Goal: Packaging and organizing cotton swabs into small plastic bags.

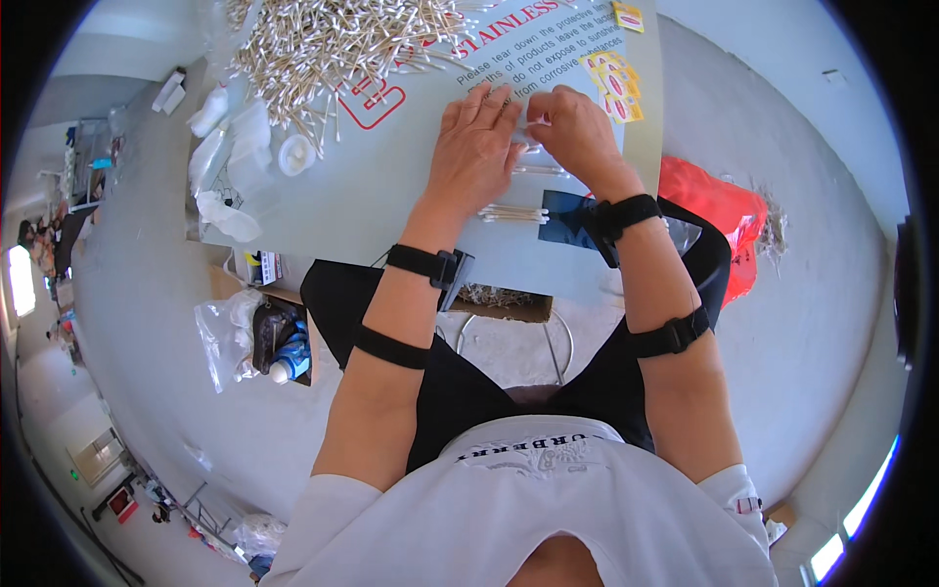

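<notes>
Plastic comes first from my remote seat: a crumpled clear bag (217, 338) beside a blue-and-white bottle (293, 352), both lower than the grey table (357, 201). On the table's left edge I make out white plastic wrappings (249, 142), then a small round white dish (296, 155). Beyond them spreads a big loose heap of cotton swabs (323, 59), with strays reaching toward the hands.

The left hand (476, 142) lies palm down, fingers stretched forward; I cannot tell whether it presses on anything. Nearer the body, a small bundle of swabs (514, 213) lies sideways, one end meeting a dark blue sheet (559, 217), which the right wrist's black strap (631, 213) partly hides from me. More swabs (541, 171) lie between the hands.

The right hand (579, 137) has its fingers curled in beside something small and whitish; its grip I cannot tell. Further right are yellow-and-white stickers (611, 83), then, past the table, a red bag (709, 210).
</notes>
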The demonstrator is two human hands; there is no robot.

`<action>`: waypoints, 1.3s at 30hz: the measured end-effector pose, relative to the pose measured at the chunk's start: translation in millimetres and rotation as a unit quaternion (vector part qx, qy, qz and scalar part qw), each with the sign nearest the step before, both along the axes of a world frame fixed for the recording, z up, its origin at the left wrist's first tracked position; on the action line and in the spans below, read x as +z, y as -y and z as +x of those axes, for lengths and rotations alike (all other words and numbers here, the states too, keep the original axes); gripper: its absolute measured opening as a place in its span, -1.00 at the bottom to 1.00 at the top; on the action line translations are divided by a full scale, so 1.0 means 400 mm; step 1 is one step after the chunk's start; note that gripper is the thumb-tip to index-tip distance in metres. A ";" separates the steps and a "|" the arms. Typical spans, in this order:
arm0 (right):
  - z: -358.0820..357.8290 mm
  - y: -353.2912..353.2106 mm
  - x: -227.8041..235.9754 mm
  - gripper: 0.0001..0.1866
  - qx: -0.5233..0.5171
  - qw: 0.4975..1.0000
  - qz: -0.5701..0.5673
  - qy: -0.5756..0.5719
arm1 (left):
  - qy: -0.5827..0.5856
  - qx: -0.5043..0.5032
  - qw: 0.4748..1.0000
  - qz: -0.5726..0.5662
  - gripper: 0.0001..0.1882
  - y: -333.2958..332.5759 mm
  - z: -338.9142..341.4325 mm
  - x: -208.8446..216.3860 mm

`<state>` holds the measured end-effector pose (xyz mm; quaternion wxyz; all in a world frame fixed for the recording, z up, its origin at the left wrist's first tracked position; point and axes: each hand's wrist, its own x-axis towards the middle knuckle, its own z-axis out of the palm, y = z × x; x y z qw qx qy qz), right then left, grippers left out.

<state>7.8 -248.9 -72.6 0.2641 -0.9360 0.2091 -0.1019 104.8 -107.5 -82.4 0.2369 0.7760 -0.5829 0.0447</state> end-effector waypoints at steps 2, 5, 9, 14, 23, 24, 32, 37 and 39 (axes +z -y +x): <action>-0.005 -0.011 0.002 -0.88 -0.090 0.995 0.016 0.038 | 0.031 0.010 0.998 0.056 -0.45 -0.007 -0.004 -0.029; -0.041 -0.016 -0.013 -0.85 -0.166 0.976 0.067 0.123 | 0.006 0.029 0.996 0.082 -0.41 -0.009 -0.034 -0.022; -0.120 -0.087 -0.013 -0.81 -0.218 0.913 0.224 0.262 | -0.022 0.028 0.996 0.087 -0.35 -0.056 -0.086 -0.021; -0.191 -0.218 -0.041 -0.70 -0.222 0.875 0.293 0.316 | -0.055 0.038 0.992 0.112 -0.33 -0.104 -0.165 -0.012; -0.168 -0.269 -0.070 -0.58 -0.234 0.806 0.369 0.400 | -0.310 0.152 0.923 -0.168 -0.41 -0.109 -0.207 -0.034; -0.165 -0.273 -0.072 -0.58 -0.233 0.806 0.369 0.400 | -0.309 0.153 0.924 -0.168 -0.41 -0.106 -0.216 -0.036; -0.203 -0.222 -0.030 -0.71 -0.176 0.932 0.231 0.218 | -0.350 0.108 0.912 -0.184 -0.34 -0.139 -0.183 -0.025; -0.191 -0.190 -0.009 -0.80 -0.096 0.984 -0.011 0.147 | -0.125 0.035 0.991 0.024 -0.16 -0.143 -0.137 -0.024; -0.172 -0.180 -0.023 -0.88 -0.037 0.985 -0.043 0.163 | -0.114 0.040 0.992 0.030 -0.16 -0.140 -0.142 -0.027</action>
